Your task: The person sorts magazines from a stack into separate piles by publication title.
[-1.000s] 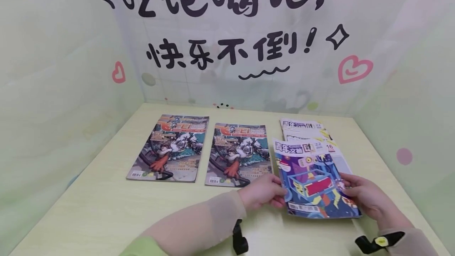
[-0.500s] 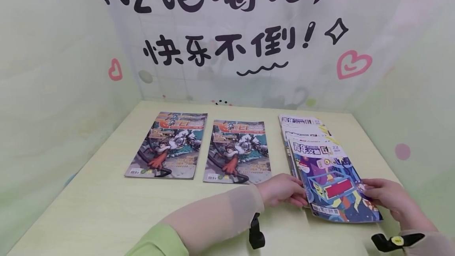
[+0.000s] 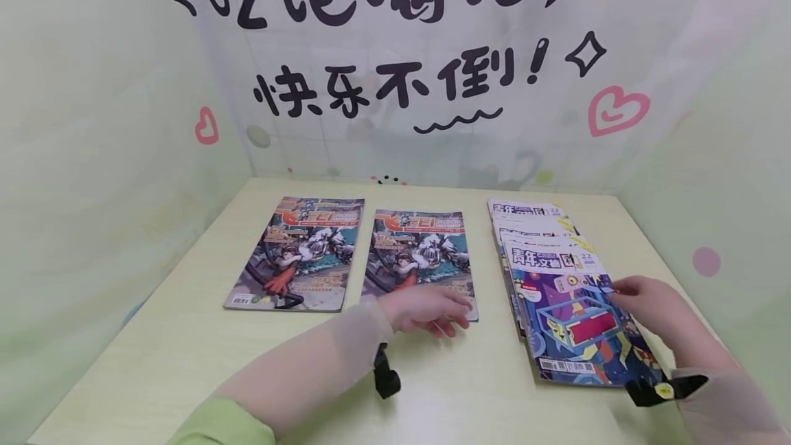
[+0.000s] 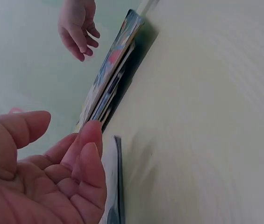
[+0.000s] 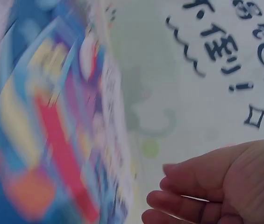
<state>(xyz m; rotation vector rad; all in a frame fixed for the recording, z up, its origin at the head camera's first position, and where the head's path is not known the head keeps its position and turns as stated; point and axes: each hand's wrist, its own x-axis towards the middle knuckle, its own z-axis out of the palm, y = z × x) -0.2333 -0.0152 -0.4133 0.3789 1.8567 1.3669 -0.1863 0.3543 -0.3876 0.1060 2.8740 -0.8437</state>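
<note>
At the right of the table, a purple-blue magazine (image 3: 577, 325) lies on top of a fanned stack of magazines (image 3: 533, 210). My right hand (image 3: 649, 311) is by that top magazine's right edge, its fingers loosely bent and holding nothing; in the right wrist view a gap shows between fingertips and cover (image 5: 61, 140). My left hand (image 3: 426, 309) overlaps the lower edge of the middle magazine (image 3: 420, 253), which has a red-clad figure on its cover. Seen from the left wrist, its fingers (image 4: 92, 172) are relaxed with nothing between them.
Further left lies a small pile of magazines (image 3: 296, 253) with the same cover as the middle one. Behind the pale table (image 3: 185, 362) stands a printed backdrop (image 3: 371, 143) with black lettering, and similar sheets hang at both sides.
The purple-blue magazine moved right onto the stack and was let go. My left hand then went left to the middle magazine, while my right hand shifted up along the cover's edge.
</note>
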